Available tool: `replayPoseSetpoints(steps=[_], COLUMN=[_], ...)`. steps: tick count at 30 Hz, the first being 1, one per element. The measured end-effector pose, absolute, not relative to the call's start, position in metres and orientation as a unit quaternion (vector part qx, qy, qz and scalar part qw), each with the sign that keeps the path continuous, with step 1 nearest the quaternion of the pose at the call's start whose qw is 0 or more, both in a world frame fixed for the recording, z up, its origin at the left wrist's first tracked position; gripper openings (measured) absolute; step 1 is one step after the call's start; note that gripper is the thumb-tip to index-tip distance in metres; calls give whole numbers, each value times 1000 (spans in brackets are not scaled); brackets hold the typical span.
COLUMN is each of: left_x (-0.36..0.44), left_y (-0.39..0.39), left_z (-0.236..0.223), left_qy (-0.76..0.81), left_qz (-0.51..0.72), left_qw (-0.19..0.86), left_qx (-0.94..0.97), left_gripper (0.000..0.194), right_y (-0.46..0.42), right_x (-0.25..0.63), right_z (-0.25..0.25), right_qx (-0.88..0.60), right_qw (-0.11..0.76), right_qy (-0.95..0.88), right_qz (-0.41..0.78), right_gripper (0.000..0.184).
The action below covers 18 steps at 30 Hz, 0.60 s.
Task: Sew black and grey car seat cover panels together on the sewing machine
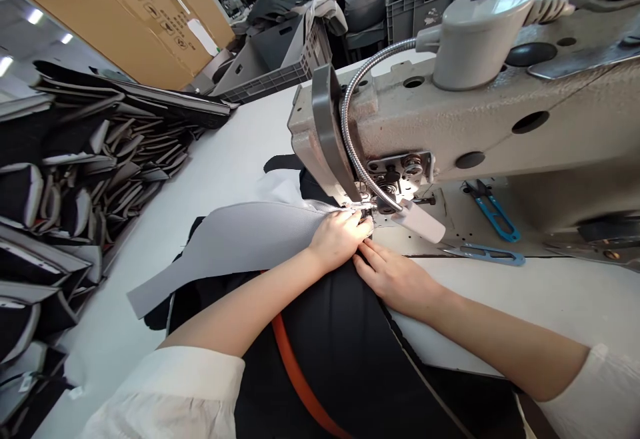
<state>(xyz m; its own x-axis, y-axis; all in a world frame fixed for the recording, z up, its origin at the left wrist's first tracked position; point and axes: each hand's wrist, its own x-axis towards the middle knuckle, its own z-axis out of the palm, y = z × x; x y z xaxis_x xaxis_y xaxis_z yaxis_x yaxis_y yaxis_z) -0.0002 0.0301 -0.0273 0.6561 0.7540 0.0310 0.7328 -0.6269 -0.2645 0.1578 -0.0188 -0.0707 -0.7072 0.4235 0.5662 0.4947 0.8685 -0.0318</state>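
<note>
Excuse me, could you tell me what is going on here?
A person is working black fabric at a sewing machine. The left hand rests on the grey piece and black fabric close to the lit needle area; the right hand rests on the black fabric just beside it. Two blue snips lie to the right, out of the hands.

A white table (120, 252) carries a beige sewing machine (460, 126). Over to the machine's left, well apart, black-and-grey pieces (125, 149) lie heaped. Black fabric (325, 332) spreads from under its head toward its near side. Beneath its arm rest blue snips (512, 234), with a second blue pair (517, 260) just nearer.
</note>
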Motion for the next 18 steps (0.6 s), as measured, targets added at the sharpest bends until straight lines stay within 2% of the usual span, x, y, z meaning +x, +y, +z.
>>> replayPoseSetpoints(steps=[5, 10, 13, 15, 18], left_x=[-5, -33, -45, -43, -29], left_y=[30, 16, 12, 10, 1], left_z=[-19, 17, 42, 51, 50], left_qy=[-395, -451, -469, -461, -484], left_qz=[38, 79, 131, 160, 135], left_qw=[77, 86, 129, 125, 73], left_qx=[-915, -885, -864, -864, -862], left_gripper=[22, 57, 51, 43, 41], right_y=[-18, -5, 9, 17, 22], right_x=[158, 172, 153, 125, 89], right_z=[-75, -56, -41, -38, -45], right_qx=[-256, -199, -189, -222, -277], right_qw=[292, 318, 289, 244, 207], right_qy=[-921, -918, -918, -930, -934], right_qz=[-28, 129, 195, 163, 91], right_gripper=[30, 31, 27, 28, 46])
